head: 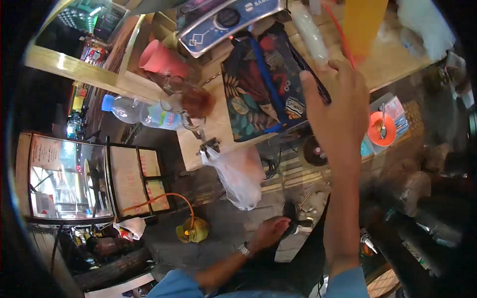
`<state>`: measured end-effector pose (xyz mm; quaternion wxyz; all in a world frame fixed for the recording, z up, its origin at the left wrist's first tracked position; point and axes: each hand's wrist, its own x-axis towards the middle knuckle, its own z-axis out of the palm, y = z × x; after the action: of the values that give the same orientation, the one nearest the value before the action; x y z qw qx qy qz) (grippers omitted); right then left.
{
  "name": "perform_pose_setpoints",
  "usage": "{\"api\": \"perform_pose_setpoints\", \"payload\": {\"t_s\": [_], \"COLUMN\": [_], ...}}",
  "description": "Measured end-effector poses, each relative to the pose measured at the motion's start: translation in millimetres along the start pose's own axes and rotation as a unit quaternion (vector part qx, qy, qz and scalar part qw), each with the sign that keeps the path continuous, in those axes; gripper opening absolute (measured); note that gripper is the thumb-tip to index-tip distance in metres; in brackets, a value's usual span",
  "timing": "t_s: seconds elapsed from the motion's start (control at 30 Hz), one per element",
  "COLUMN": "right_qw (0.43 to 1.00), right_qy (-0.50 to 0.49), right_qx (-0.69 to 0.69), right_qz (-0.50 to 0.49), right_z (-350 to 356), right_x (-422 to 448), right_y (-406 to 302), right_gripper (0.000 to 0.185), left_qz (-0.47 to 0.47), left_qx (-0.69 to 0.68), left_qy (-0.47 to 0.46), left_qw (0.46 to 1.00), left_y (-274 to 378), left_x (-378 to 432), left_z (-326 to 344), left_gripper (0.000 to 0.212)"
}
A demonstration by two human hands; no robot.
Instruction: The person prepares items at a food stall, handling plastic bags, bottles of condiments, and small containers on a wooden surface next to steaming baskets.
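My right hand (337, 95) reaches over the wooden counter (220, 123), thumb apart from the curled fingers. It overlaps the right edge of a dark patterned fabric bag (248, 93) with blue trim; I cannot tell whether it touches. Just beyond the fingertips lies a white plastic-wrapped bundle (310, 35). Low before my body, my left hand (269, 230) has its fingers curled and is blurred, with a metal-banded watch (244, 249) on the wrist. Nothing shows in it. A white plastic bag (240, 182) hangs from the counter's near corner, above and left of that hand.
A blue-fronted gas stove (229, 22), a pink cup (162, 57), a glass jug of brown liquid (197, 102) and a plastic bottle (143, 113) crowd the counter. An orange bowl with a spoon (381, 130) sits at right. A gas cylinder (193, 230) stands on the floor.
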<state>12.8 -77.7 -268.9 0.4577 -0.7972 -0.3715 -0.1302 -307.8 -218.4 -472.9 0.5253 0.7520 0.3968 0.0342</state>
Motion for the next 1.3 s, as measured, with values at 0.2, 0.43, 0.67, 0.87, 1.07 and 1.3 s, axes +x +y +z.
{"api": "perform_pose_setpoints", "payload": {"t_s": [0.2, 0.43, 0.67, 0.87, 1.07, 1.3], "right_qw": [0.965, 0.961, 0.922, 0.904, 0.913, 0.903], "right_qy": [-0.185, -0.114, -0.013, 0.018, 0.029, 0.051], "right_qx": [0.125, 0.252, 0.385, 0.423, 0.400, 0.414], "right_qz": [0.140, 0.026, 0.040, 0.065, 0.078, 0.103], "right_z": [38.3, 17.0, 17.5, 22.6, 29.3, 31.1], "right_x": [-7.4, -41.4, -69.8, -89.4, -93.2, -81.7], "right_y": [18.0, 45.4, 39.5, 53.2, 46.6, 50.9], "right_gripper": [0.037, 0.028, 0.033, 0.041, 0.044, 0.022], "left_qz": [0.220, 0.241, 0.236, 0.193, 0.094, 0.051], "left_qx": [0.211, 0.360, 0.311, 0.297, 0.132, 0.295], "left_qy": [0.269, 0.242, 0.287, 0.304, 0.397, 0.510], "left_qw": [0.914, 0.868, 0.875, 0.884, 0.904, 0.806], "left_y": [215.2, 198.0, 156.9, 167.6, 180.4, 160.0], "left_x": [99.5, 180.6, 153.8, 149.8, 126.4, 124.9], "left_z": [-121.8, -156.6, -153.6, -131.9, -109.2, -120.6], "left_gripper": [0.062, 0.081, 0.065, 0.070, 0.056, 0.047]}}
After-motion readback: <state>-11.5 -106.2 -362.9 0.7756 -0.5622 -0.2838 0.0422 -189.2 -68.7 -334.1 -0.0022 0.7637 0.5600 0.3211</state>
